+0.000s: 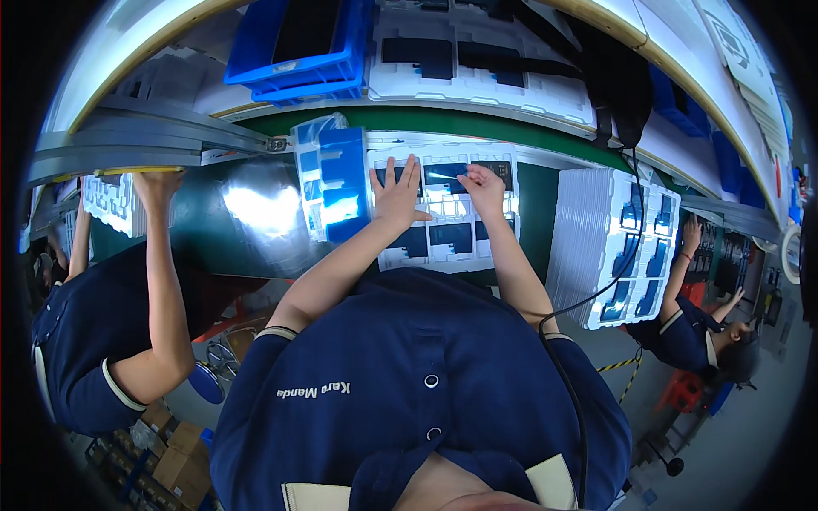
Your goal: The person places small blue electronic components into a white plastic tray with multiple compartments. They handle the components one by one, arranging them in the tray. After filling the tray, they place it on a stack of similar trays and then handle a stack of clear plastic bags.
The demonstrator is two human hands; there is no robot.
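Note:
A white moulded tray (pixel 440 207) lies on the bench before me, with dark flat screen-like panels in its pockets. My left hand (pixel 397 198) is open, palm down with fingers spread over the upper left panel (pixel 388 176). At the right end of the upper middle panel (pixel 441 178), the fingers of my right hand (pixel 486 189) are pinched together. What they grip is too small to make out. Another panel (pixel 503 173) sits in the upper right pocket, partly behind that hand. Lower down, a further panel (pixel 452 238) rests in the tray.
Blue sheets (pixel 344 183) and clear plastic flank the tray's left side. A tall stack of white trays (pixel 569 247) stands at right. Above are a blue bin (pixel 298 77) and a shelf tray (pixel 409 83). A black cable (pixel 588 300) hangs at right. People work on both sides.

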